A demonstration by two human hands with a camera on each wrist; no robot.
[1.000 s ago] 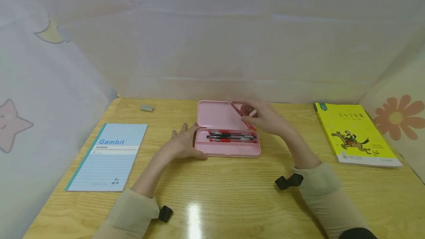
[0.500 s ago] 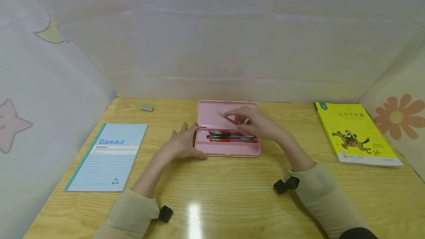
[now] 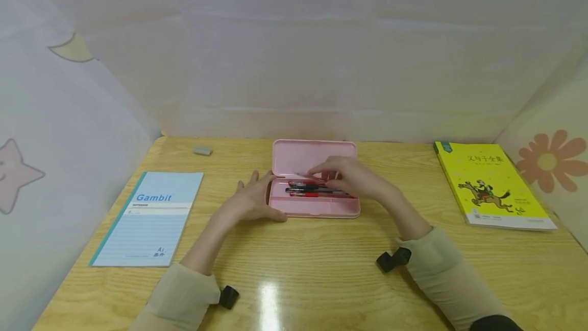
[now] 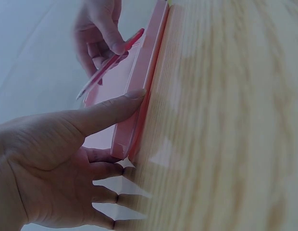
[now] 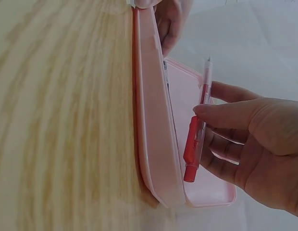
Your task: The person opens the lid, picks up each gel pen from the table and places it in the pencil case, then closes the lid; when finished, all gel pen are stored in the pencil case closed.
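The right hand (image 3: 356, 180) pinches a red pen (image 5: 196, 132) just above the open pink pencil case (image 3: 314, 207) at the table's middle. The left hand (image 3: 252, 201), fingers straight, steadies the case's left end. Next, I think, the pen must lie flat beside the other pens (image 3: 312, 189).

- your pencil case (image 3: 317, 207) is pale pink all over
- pen (image 5: 197, 139) you're holding: clear barrel, red clip
- notebook (image 3: 149, 217) is light blue, lined
- book (image 3: 493, 185) is bright yellow
- surface (image 3: 321, 269) is light wood grain
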